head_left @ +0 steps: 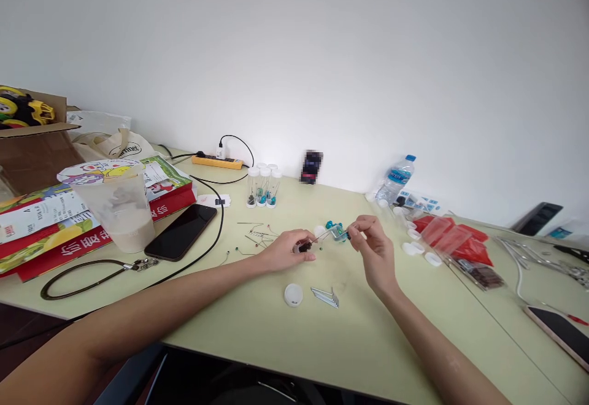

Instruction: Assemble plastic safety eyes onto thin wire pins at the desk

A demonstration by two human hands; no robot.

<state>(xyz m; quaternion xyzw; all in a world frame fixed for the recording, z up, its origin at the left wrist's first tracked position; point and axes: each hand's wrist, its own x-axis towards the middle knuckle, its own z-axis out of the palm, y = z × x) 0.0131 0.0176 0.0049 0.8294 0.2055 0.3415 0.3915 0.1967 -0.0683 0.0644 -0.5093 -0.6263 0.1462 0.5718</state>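
My left hand [286, 250] is closed around a small transparent tube [302, 248] with dark contents at its mouth. Between the thumb and fingertips of my right hand [373, 251] is a thin metal pin with a dark end [350, 233], slanting toward the tube; whether its tip is inside I cannot tell. Behind and between my hands lies a small bag of teal pieces [339, 232]. In front of the left hand are a white cap [293, 295] and several bent metal rods [326, 297]. Thin pins with coloured ends [251, 244] lie scattered to the left.
Capped tubes [264, 187] stand near the wall. At left are a phone [181, 231], a lidded cup [124, 215], red boxes [184, 198] and a black cable [216, 239]. Loose white caps [432, 259], red packets [473, 251] and a water bottle [396, 178] lie right.
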